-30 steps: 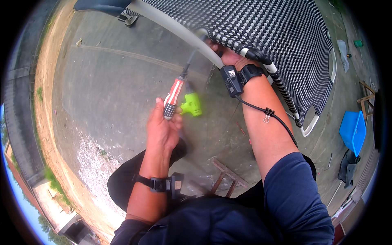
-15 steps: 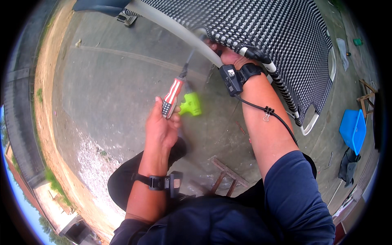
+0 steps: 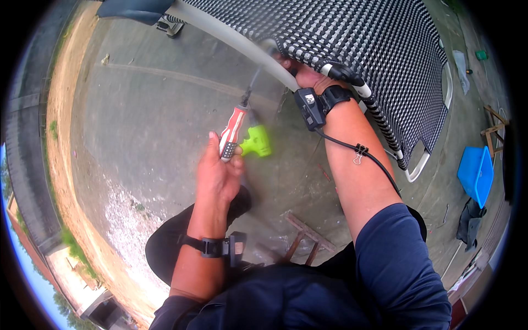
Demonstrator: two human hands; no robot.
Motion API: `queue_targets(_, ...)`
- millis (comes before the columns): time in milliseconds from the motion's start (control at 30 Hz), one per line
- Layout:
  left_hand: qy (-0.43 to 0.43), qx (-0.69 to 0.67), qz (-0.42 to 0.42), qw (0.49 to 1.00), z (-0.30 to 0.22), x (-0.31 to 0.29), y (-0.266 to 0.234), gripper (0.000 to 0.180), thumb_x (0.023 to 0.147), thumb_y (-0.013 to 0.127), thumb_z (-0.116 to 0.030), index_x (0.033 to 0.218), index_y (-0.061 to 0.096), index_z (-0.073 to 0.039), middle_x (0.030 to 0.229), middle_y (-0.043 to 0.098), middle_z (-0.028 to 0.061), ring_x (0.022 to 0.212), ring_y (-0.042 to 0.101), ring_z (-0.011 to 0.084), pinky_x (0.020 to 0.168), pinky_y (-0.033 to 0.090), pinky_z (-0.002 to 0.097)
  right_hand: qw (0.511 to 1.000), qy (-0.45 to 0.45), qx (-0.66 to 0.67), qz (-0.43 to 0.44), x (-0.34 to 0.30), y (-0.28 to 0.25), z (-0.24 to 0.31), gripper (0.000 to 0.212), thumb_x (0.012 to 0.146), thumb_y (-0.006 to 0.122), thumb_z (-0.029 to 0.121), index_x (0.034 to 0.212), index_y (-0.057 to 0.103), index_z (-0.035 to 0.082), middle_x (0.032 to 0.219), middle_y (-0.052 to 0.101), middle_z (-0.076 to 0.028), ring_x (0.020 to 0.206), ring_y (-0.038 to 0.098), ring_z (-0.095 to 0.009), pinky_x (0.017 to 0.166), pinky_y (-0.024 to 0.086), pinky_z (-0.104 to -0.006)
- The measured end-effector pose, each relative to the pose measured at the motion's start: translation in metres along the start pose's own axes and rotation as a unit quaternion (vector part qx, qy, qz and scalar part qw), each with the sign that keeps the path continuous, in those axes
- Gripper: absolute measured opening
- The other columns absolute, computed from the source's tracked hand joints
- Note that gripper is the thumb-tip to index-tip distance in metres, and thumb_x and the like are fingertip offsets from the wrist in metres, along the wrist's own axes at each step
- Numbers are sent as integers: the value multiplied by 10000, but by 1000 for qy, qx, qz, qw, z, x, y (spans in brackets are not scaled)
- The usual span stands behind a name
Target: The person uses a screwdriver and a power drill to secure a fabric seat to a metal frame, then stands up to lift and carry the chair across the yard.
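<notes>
My left hand (image 3: 220, 170) is closed round the end of a screwdriver (image 3: 232, 129) with a red and white handle and a dark dotted butt. Its shaft slants up and right toward a white tubular frame (image 3: 242, 48); the tip is blurred there. At that frame, my right hand (image 3: 309, 76) reaches under the edge of a black-and-white woven seat (image 3: 357, 38). Its fingers look curled, partly hidden by the tube and the weave, and what they grip cannot be made out. Below the shaft a lime-green power drill (image 3: 257, 141) is partly covered by the screwdriver.
A small wooden stool (image 3: 309, 231) stands between my legs. At the right are a blue plastic bin (image 3: 476, 175), a dark bag-like piece (image 3: 470, 224) and a wooden frame (image 3: 495, 131). A cable (image 3: 379, 165) runs along my right forearm. Concrete ground (image 3: 148, 99) stretches leftward to a dirt strip.
The screwdriver's handle has turned about its own axis in my left hand, so its stripes and dots face differently. My right hand and the woven seat stay nearly where they were.
</notes>
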State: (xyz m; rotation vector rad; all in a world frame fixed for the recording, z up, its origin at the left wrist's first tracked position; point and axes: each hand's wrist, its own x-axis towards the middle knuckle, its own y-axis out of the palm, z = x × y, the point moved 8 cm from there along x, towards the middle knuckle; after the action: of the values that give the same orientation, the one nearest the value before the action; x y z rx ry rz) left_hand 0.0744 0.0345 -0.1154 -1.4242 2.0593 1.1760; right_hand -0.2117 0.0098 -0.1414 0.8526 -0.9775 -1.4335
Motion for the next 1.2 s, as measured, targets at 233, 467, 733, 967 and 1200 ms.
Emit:
queue_targets(233,104,-42,-69,991,-16,-13,9,338,1025,540,-395,1107,598,-72,948,678,86,771,662,184,536,457,256,953,-13,-286,-101,4,-15,3,271,1024,403,120,1120,633,15,1080,657,-109,946,621,-202,860,515,-290)
queue_targets(467,41,5,-2,999,-12,0,-11,307,1013,577,-338,1176,560,-79,989,676,93,766,664,193,566,480,275,700,-53,-697,-149,8,5,8,264,1013,419,128,1116,635,17,1088,658,-116,982,624,-218,947,499,-319)
queue_targets(733,106,-5,-62,992,-19,-9,8,397,1053,470,-405,1101,607,-36,876,674,86,675,639,162,551,473,266,985,40,164,42,7,-4,-9,278,1013,400,121,1182,572,-16,1104,632,-136,1003,603,-256,933,503,-352)
queue_targets(967,62,-26,-34,997,-7,-11,14,376,1043,501,-397,1115,603,-41,892,676,85,716,665,162,548,492,263,996,34,67,-40,-1,-6,-10,283,1016,389,123,1187,565,-17,1107,627,-139,992,600,-257,918,504,-355)
queue_targets(1200,69,-2,2,998,-14,2,-2,298,1033,530,-355,1137,597,-84,964,680,98,798,677,184,561,483,254,988,9,-105,-113,0,-4,-4,289,1019,383,130,1194,558,-18,1114,624,-141,987,598,-256,910,505,-356)
